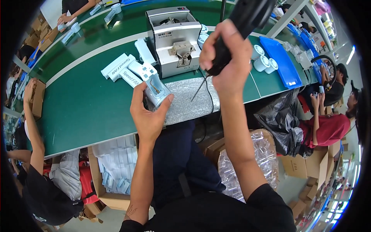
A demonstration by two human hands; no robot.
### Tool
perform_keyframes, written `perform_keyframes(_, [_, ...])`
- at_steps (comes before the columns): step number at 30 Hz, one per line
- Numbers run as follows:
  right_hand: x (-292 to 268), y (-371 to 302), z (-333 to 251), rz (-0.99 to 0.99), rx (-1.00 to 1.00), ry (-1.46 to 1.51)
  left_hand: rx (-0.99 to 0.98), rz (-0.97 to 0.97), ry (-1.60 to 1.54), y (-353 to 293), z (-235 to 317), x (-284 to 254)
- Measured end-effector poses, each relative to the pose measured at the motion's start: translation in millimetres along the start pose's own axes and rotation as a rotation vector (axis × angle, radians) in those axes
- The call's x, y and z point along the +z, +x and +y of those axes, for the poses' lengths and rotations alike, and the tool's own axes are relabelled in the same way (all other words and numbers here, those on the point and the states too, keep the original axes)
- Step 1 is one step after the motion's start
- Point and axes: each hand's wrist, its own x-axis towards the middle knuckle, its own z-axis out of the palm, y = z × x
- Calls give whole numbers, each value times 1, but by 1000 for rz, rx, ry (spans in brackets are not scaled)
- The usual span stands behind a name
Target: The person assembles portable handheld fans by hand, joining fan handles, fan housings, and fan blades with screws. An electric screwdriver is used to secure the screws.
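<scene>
My left hand (148,112) grips a light-blue plastic housing (156,87) from below, thumb on one side and fingers on the other. The housing lies tilted with its hollow side up, and a small brass-coloured part shows inside. My right hand (232,58) is wrapped round a black electric screwdriver (244,29), raised above the table edge. Its long thin bit (199,89) points down and left, apart from the housing. Beyond the housing stands a silver screw feeder (174,42). Two printed light-blue housings (118,66) lie left of it, near another pale part (145,51).
A silvery mat (185,102) covers the green table's (73,116) front edge. White round parts (262,63) and a blue tray (281,62) sit at right. Below are a carton of pale parts (116,164) and clear plastic trays (249,166). Co-workers sit on both sides.
</scene>
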Motion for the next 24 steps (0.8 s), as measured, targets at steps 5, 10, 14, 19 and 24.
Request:
perform_keyframes(5, [-11, -3, 4, 20, -68, 27, -1, -24, -1, -2, 7, 0])
perform_keyframes(10, [-8, 39, -28, 20, -499, 266, 68, -18, 107, -3, 9, 0])
perform_keyframes(14, [-8, 110, -35, 106, -796, 126, -9, -49, 25, -3, 16, 2])
perform_keyframes(19, [-21, 114, 17, 192, -516, -129, -14, -51, 34, -3, 11, 0])
perform_keyframes(24, [-29, 66, -30, 288, -771, -73, 33, -55, 75, 1, 17, 3])
